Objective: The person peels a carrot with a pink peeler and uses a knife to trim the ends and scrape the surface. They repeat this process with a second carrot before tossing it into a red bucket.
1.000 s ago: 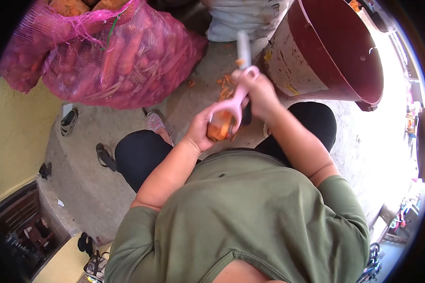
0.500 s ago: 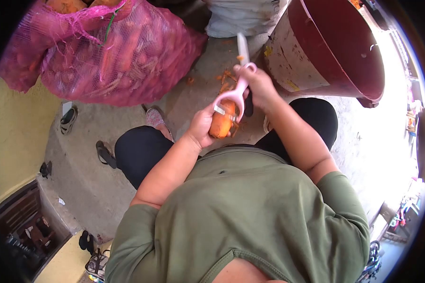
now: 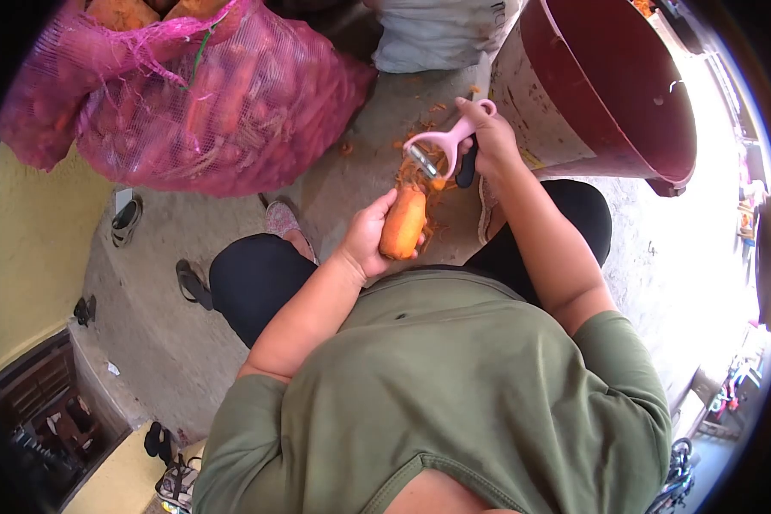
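Note:
An orange carrot [image 3: 403, 224] is held in my left hand [image 3: 371, 231], its upper end free and pointing away from me. My right hand [image 3: 489, 137] is closed round the handle of a pink peeler [image 3: 442, 142], whose metal blade lies just beyond the carrot's far end, apart from it. A knife with a black handle [image 3: 467, 164] is also in my right hand, and part of its blade shows past the fingers. Orange peelings [image 3: 433, 206] lie on the floor below and around the carrot.
A pink mesh sack [image 3: 223, 103] full of carrots stands at the upper left. Beside it is a white sack [image 3: 437, 34]. A large dark red tub [image 3: 634, 94] leans at the upper right. Sandals [image 3: 194, 284] lie on the concrete floor [image 3: 146, 343].
The peeler has moved off the carrot, away from me and slightly right, with my right hand. My left hand still holds the carrot in nearly the same place.

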The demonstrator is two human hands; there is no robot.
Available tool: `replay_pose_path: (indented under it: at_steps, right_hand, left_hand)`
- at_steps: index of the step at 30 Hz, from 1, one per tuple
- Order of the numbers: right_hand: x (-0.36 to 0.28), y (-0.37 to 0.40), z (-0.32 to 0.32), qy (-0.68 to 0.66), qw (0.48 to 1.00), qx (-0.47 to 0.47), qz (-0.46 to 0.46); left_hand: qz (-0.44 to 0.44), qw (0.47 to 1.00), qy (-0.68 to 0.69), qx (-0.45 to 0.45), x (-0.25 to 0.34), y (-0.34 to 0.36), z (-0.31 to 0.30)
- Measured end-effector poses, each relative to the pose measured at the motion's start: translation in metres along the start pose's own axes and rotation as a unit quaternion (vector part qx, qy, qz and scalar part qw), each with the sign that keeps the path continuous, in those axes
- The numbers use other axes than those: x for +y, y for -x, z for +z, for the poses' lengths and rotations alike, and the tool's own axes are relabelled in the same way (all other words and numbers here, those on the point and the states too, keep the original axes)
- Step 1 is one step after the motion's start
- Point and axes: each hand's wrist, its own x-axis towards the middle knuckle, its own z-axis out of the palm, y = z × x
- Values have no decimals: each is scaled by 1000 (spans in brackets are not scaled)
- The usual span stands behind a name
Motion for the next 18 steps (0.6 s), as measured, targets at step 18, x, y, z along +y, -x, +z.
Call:
replay_pose_path:
  at_steps: [18]
  right_hand:
    - [15, 15, 13, 44, 997, -63, 31]
  left_hand:
    - [24, 995, -71, 69, 3, -1, 3]
